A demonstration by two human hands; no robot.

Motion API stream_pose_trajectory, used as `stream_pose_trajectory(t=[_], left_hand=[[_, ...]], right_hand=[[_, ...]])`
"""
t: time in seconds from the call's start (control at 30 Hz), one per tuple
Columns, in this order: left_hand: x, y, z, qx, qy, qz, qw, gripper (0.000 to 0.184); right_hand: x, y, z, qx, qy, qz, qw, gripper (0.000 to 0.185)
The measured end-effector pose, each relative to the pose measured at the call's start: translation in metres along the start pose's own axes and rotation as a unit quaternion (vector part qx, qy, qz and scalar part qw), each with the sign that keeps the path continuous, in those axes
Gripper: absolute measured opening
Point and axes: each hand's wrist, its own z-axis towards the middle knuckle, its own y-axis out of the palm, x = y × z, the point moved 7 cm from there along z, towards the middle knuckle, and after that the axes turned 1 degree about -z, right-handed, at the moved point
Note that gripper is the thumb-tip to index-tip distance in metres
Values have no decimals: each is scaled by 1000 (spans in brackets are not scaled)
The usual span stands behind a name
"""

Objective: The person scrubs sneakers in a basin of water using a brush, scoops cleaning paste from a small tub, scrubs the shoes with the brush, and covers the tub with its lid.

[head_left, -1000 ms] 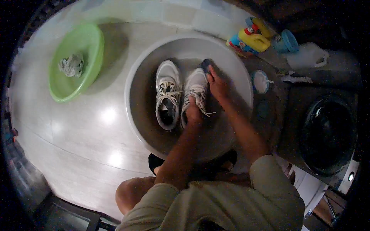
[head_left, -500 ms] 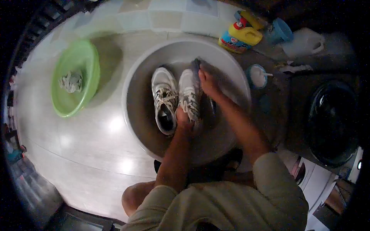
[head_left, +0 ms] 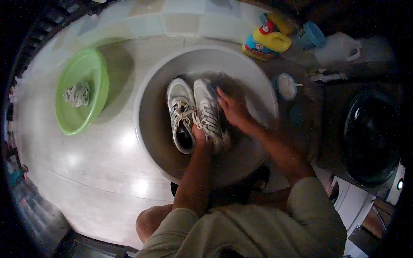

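Note:
Two pale laced sneakers lie side by side in a large grey basin. The left sneaker point(head_left: 180, 96) has its dark opening facing up. My left hand point(head_left: 200, 134) grips the right sneaker point(head_left: 206, 103) near its ankle end, and that shoe is tilted with its striped side up. Against the outer toe side of the right sneaker is my right hand point(head_left: 231, 105), its fingers pointing up toward the toe. Something dark shows at its fingertips, too blurred to make out. The basin point(head_left: 142, 142) surrounds both shoes and hands.
A green basin point(head_left: 64, 118) holding a crumpled grey cloth point(head_left: 77, 94) stands at the left. Back right are a yellow-and-blue bottle point(head_left: 264, 43), a blue container point(head_left: 313, 35) and a white jug point(head_left: 340, 47). A small tub point(head_left: 285, 86) sits beside the basin, with a black round basin point(head_left: 371, 137) farther right.
The right sneaker has tilted onto its side and moved a little left with my left hand. My right hand has moved down from the toe along the shoe's outer side.

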Motion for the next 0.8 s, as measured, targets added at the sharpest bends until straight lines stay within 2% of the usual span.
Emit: stream_pose_trajectory(t=[0.03,0.07,0.1,0.17,0.2,0.27,0.33,0.37,0.4,0.43,0.5,0.53,0.6,0.67,0.77,0.8], left_hand=[[3,10,-10,39,-29,-110,993,34],[10,24,-17,35,-29,-113,993,34],[18,30,-23,74,-15,-79,994,33],[20,26,-27,115,-4,-39,993,31],[16,22,-24,107,-12,-61,992,33],[6,4,-16,99,-19,-80,992,36],[4,18,-8,-164,-24,-214,963,40],[1,9,-6,-163,-24,-215,962,40],[-2,-4,1,-94,-23,-174,980,39],[-3,-13,4,-22,-23,-132,991,39],[-2,-7,3,17,-9,-112,994,38],[2,-7,1,54,5,-84,995,38],[3,1,-9,62,-11,-92,994,37],[3,5,-12,70,-25,-96,993,36],[4,1,-12,38,-4,-30,999,36],[-3,-1,-7,-63,-30,-121,990,37]], right_hand=[[5,6,-32,6,1,13,1000,36],[5,7,-39,10,0,19,1000,37],[4,7,-46,14,-1,26,1000,37],[-9,2,-40,86,-123,-35,988,38],[-13,2,-6,30,-13,43,999,39],[-9,12,60,-16,83,109,990,41],[-16,5,69,-4,68,97,993,42],[-15,2,59,-51,92,49,993,41],[-18,-5,49,-98,113,-3,989,40],[2,1,30,-30,52,-44,997,40],[23,2,-11,32,-8,-86,996,40],[19,-2,-24,2,0,-64,998,40],[10,-6,-22,-30,14,-38,999,40],[-2,0,28,-62,86,56,993,39],[-8,16,75,-67,85,104,989,38],[-11,17,64,-68,85,105,988,38]])
